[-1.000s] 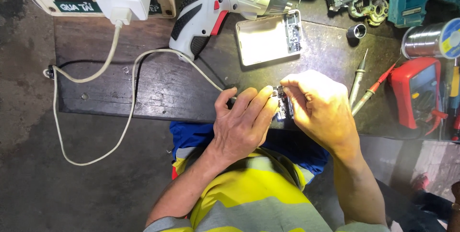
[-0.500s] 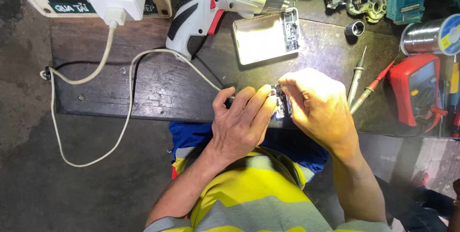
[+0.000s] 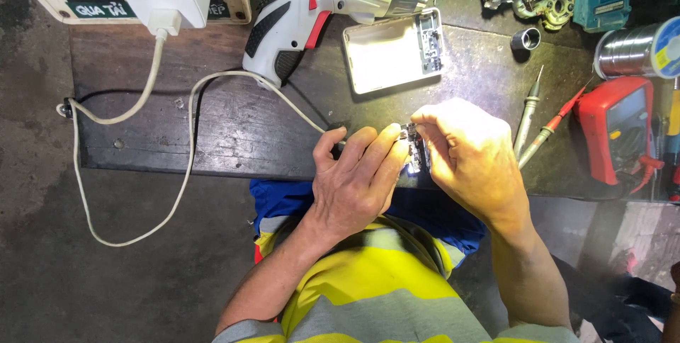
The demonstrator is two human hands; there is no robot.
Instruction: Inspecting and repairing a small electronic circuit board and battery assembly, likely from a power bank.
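Over the desk's (image 3: 212,130) near edge both hands stay put as a moment ago, the left hand (image 3: 354,187) and right hand (image 3: 471,162) still pinching the small dark circuit board (image 3: 416,152) between them, white cable (image 3: 234,84) trailing away.

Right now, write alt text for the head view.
Two bare hands, left hand and right hand, pinch a small dark circuit board between them over a dark wooden bench. Behind lie a cordless screwdriver, a shiny open casing and a red multimeter.
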